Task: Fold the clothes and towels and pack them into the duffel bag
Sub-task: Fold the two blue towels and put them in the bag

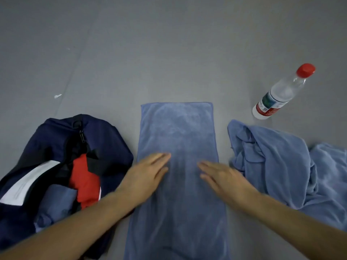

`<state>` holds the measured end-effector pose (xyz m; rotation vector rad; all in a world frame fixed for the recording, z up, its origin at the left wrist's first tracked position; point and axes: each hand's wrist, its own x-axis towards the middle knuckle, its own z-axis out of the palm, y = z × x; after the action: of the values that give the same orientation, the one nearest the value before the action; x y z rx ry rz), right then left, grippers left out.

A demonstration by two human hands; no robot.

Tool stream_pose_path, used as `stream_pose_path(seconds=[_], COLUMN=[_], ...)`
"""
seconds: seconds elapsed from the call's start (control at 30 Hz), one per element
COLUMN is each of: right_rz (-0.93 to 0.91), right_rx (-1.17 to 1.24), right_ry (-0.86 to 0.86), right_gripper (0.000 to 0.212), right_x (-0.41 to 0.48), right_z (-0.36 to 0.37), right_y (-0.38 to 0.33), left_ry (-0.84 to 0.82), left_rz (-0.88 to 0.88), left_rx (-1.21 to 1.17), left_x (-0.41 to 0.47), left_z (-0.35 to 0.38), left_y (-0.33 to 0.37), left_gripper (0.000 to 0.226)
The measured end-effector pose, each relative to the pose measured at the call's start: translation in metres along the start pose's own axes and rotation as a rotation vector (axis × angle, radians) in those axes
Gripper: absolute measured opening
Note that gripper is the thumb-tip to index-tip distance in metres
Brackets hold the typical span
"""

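Note:
A blue towel [177, 132] lies flat on the grey floor as a long narrow strip running away from me. My left hand [148, 173] and my right hand [223, 177] both rest flat on its middle, fingers straight and pointing forward. To the left sits the open navy duffel bag [105, 139], with a red garment [85, 177], a folded blue cloth [58, 201] and something white [28, 181] inside. A crumpled blue towel [281, 166] lies in a heap on the right.
A clear plastic water bottle [281, 91] with a red cap lies on the floor at the far right. A small white scrap [57, 96] sits on the grey floor at the far left.

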<state>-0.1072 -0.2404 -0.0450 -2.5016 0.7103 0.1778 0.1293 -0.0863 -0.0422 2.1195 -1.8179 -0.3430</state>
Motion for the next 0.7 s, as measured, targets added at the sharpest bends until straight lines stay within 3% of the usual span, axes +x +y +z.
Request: stream_pose_path(seconds=[0.1, 0.2, 0.37, 0.43, 0.53, 0.6, 0.7], right_rz=[0.070, 0.180, 0.183, 0.195, 0.225, 0.217, 0.229], right_rx=[-0.031, -0.013, -0.265, -0.333, -0.354, -0.330, -0.268], right_ry=[0.073, 0.110, 0.000, -0.016, -0.033, 0.006, 0.057], right_gripper=[0.052, 0.060, 0.093, 0.094, 0.089, 0.083, 0.066], right_x=[0.098, 0.159, 0.166, 0.164, 0.165, 0.168, 0.176], right_z=[-0.032, -0.041, -0.018, -0.014, -0.021, -0.028, -0.034], right_y=[0.028, 0.052, 0.082, 0.096, 0.114, 0.123, 0.129], left_ry=[0.023, -0.134, -0.328, -0.340, -0.272, -0.136, 0.043], left_rz=[-0.156, -0.291, -0.298, -0.321, -0.254, -0.197, -0.272], left_rx=[0.010, 0.095, 0.204, 0.212, 0.193, 0.168, 0.161], left_x=[0.094, 0.150, 0.181, 0.182, 0.187, 0.197, 0.213], left_z=[-0.002, 0.002, 0.019, 0.024, 0.029, 0.025, 0.017], left_y=[-0.038, -0.078, -0.124, -0.138, -0.147, -0.151, -0.155], left_gripper=[0.045, 0.054, 0.059, 0.059, 0.057, 0.050, 0.037])
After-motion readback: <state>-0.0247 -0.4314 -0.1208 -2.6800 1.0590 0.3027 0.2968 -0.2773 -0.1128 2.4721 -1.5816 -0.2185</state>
